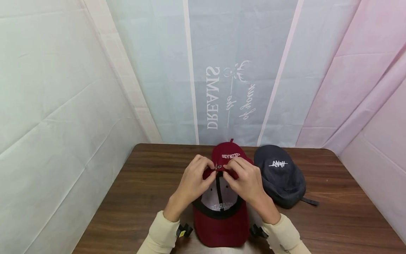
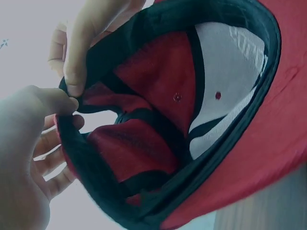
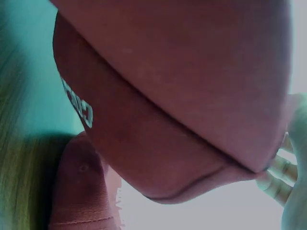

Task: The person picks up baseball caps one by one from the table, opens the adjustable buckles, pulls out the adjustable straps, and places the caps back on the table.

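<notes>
A red cap (image 1: 221, 231) is held with its inside facing the head camera and its brim toward the person. The left hand (image 1: 192, 178) pinches one side of its back edge, and the right hand (image 1: 247, 179) pinches the other side, close together near the strap. In the left wrist view, the left hand (image 2: 29, 143) grips the dark inner band (image 2: 91, 175), thumb tip near the other hand's thumb. Seen from the right wrist, the red cap (image 3: 182, 86) fills the view, with the right hand's fingers (image 3: 278, 179) at its edge.
Just beyond the held cap lies another red cap (image 1: 226, 150) with white lettering. To its right a dark cap (image 1: 280, 176) rests on the brown wooden table (image 1: 152, 176), its strap pointing right. Printed cloth (image 1: 158, 70) hangs behind the table and at both sides.
</notes>
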A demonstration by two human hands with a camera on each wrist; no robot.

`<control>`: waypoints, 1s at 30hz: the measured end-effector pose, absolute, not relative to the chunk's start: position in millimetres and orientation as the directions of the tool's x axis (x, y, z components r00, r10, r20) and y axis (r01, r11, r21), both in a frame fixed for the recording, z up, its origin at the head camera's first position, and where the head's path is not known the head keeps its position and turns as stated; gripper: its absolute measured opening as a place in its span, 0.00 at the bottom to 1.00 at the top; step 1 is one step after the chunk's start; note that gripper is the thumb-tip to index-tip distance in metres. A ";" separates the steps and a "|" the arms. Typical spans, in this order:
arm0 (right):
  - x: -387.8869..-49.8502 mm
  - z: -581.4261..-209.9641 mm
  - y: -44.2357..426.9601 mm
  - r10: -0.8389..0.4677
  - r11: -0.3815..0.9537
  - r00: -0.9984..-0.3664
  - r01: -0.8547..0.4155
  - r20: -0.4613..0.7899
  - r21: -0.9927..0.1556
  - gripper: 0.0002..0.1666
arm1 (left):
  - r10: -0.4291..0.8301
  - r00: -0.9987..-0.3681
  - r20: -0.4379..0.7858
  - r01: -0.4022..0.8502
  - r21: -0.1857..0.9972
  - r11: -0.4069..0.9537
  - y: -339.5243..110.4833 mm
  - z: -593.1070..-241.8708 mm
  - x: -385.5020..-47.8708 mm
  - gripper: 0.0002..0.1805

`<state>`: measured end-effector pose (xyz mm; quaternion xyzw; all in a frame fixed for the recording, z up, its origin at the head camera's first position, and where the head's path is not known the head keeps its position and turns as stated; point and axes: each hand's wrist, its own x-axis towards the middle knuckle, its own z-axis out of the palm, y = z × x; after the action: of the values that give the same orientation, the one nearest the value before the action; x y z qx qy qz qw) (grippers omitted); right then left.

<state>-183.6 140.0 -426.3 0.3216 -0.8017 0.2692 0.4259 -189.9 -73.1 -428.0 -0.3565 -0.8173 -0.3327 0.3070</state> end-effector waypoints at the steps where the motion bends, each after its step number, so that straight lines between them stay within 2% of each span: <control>1: -183.7 -426.0 140.3 -0.287 0.651 -0.437 -0.742 0.853 -0.161 0.09 | 0.375 -0.547 0.749 0.792 0.318 0.520 -72.9 -427.1 -189.9 0.10; 5: -184.7 -424.5 140.2 -0.306 0.651 -0.434 -0.745 0.847 -0.146 0.14 | 0.360 -0.505 0.785 0.810 0.287 0.511 -71.4 -424.2 -190.8 0.10; 10: -184.4 -423.4 138.7 -0.336 0.651 -0.397 -0.754 0.854 -0.094 0.13 | 0.338 -0.474 0.813 0.820 0.268 0.506 -68.2 -422.6 -190.8 0.10; 17: -182.1 -423.2 137.8 -0.342 0.642 -0.363 -0.764 0.867 -0.066 0.09 | 0.320 -0.462 0.827 0.825 0.270 0.496 -65.6 -421.6 -189.2 0.10; 25: -182.8 -424.5 136.5 -0.313 0.640 -0.317 -0.767 0.895 -0.048 0.12 | 0.309 -0.463 0.830 0.830 0.284 0.480 -64.5 -422.5 -187.6 0.09; 30: -182.2 -424.6 136.5 -0.304 0.641 -0.314 -0.766 0.899 -0.051 0.11 | 0.307 -0.458 0.834 0.833 0.283 0.474 -63.6 -421.9 -187.0 0.09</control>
<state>-182.2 136.5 -424.6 0.3460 -0.7729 0.2444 0.4725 -187.0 -63.6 -421.9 -0.3677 -0.7756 -0.3572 0.3683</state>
